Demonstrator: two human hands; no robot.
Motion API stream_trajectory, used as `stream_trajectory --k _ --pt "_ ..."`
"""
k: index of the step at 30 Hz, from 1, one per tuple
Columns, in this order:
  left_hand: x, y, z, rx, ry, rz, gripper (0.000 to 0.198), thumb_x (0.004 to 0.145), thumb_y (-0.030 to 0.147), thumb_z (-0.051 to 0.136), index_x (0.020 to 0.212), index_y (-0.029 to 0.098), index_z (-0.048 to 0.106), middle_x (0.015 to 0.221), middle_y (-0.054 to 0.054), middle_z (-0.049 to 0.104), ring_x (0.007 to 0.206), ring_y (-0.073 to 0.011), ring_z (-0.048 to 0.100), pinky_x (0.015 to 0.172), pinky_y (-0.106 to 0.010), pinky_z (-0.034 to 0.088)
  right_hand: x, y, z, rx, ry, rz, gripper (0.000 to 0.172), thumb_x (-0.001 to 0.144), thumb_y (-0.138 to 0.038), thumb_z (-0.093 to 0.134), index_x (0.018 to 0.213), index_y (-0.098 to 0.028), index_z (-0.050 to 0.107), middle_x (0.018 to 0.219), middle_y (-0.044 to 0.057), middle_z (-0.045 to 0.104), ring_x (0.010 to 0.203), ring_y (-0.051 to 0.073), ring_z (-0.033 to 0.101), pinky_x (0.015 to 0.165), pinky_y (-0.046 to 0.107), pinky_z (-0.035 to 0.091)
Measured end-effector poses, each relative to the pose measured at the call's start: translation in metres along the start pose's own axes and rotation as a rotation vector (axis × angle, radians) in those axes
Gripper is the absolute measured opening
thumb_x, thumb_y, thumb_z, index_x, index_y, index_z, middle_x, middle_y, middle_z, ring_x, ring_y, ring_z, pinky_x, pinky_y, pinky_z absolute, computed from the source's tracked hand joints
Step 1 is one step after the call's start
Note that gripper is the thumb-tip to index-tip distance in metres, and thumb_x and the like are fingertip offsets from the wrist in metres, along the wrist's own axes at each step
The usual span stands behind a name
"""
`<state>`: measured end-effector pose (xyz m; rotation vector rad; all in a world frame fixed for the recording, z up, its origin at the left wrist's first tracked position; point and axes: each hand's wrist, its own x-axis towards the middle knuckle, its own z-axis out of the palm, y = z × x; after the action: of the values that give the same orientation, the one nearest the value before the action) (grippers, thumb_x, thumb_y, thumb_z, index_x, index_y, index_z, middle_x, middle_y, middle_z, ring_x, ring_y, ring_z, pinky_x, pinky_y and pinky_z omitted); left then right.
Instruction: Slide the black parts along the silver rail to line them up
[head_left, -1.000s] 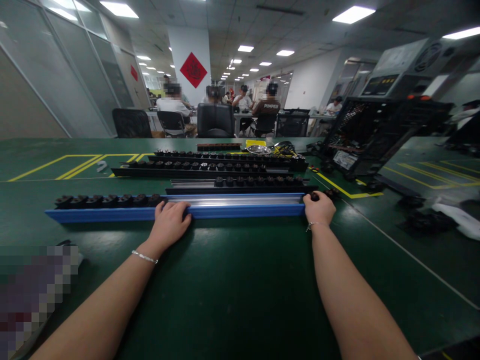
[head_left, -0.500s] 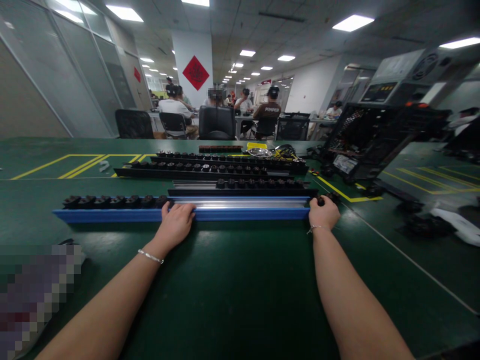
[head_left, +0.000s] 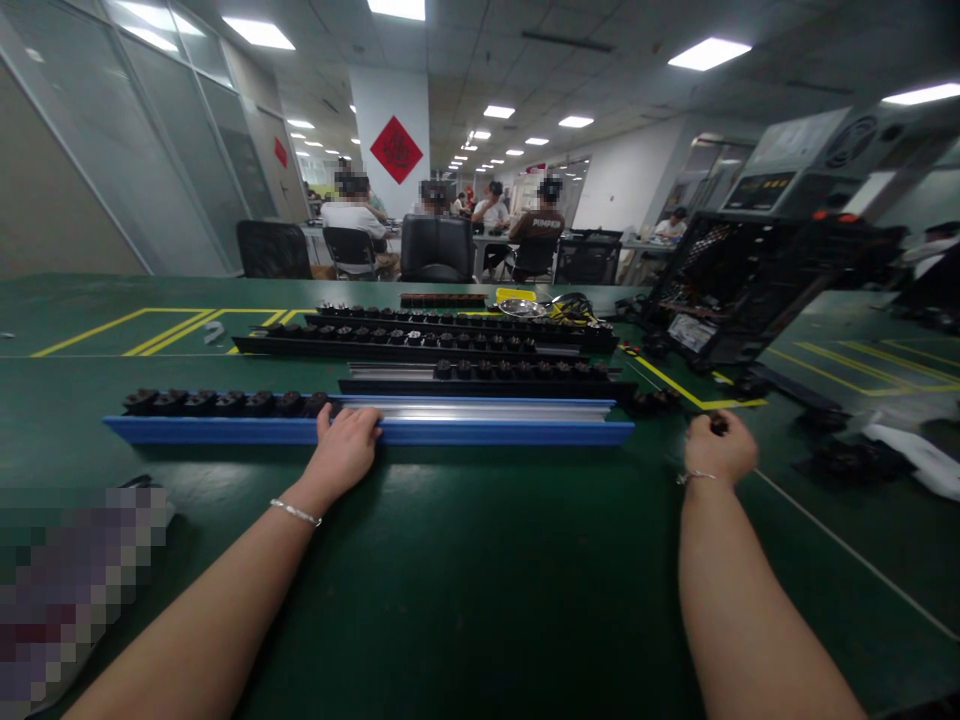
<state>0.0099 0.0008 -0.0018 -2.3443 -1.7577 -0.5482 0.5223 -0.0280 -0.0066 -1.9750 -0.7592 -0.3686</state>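
A long blue rail (head_left: 480,433) with a silvery channel lies across the green table in front of me. Several round black knob-like parts (head_left: 231,403) sit in a row in its left half; the right half of the channel is bare. My left hand (head_left: 346,442) is closed over the front wall of the rail, its thumb beside the rightmost black part. Off the rail's right end, my right hand (head_left: 721,448) pinches a small black part (head_left: 718,426), mostly covered by the fingers.
Behind lie black rails (head_left: 480,385) with similar parts. Loose black parts (head_left: 652,400) are near the rail's right end. An open computer case (head_left: 720,270) stands back right, a white bag (head_left: 915,450) at right. A blurred-out item (head_left: 75,590) lies front left. People sit beyond.
My right hand has moved right, away from the blue rail's end, with the small black part in its fingers. My left hand stays on the rail, shifted slightly left.
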Motion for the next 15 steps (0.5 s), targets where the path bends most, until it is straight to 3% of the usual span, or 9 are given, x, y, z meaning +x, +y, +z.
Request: stream_trajectory --k 3,10,15 --pt "-0.001 -0.002 0.001 0.01 0.015 -0.004 0.028 0.086 0.024 0.036 0.102 0.02 0.059 0.101 -0.01 0.069 0.101 -0.0262 0.058 0.108 -0.058 0.018 -0.001 -0.001 0.0 0.011 -0.098 0.128 0.042 0.076 -0.037 0.052 0.108 -0.014 0.068 0.098 0.013 0.068 0.088 0.025 0.06 0.08 0.037 0.046" --pt "-0.002 0.001 -0.002 0.036 0.024 -0.015 0.028 0.087 0.025 0.035 0.101 0.019 0.059 0.1 -0.011 0.068 0.099 -0.0263 0.059 0.109 -0.057 0.019 -0.011 -0.011 0.03 0.047 -0.433 -0.052 0.045 0.073 -0.041 0.06 0.111 -0.018 0.068 0.104 0.01 0.069 0.095 0.024 0.062 0.087 0.038 0.046" --pt "0.0 0.002 -0.001 0.028 0.042 -0.026 0.029 0.087 0.026 0.036 0.102 0.02 0.06 0.099 -0.01 0.069 0.099 -0.0265 0.059 0.109 -0.057 0.019 -0.007 -0.013 0.04 -0.033 -0.513 -0.075 0.041 0.074 -0.041 0.061 0.109 -0.022 0.069 0.106 0.009 0.069 0.097 0.025 0.062 0.083 0.036 0.047"
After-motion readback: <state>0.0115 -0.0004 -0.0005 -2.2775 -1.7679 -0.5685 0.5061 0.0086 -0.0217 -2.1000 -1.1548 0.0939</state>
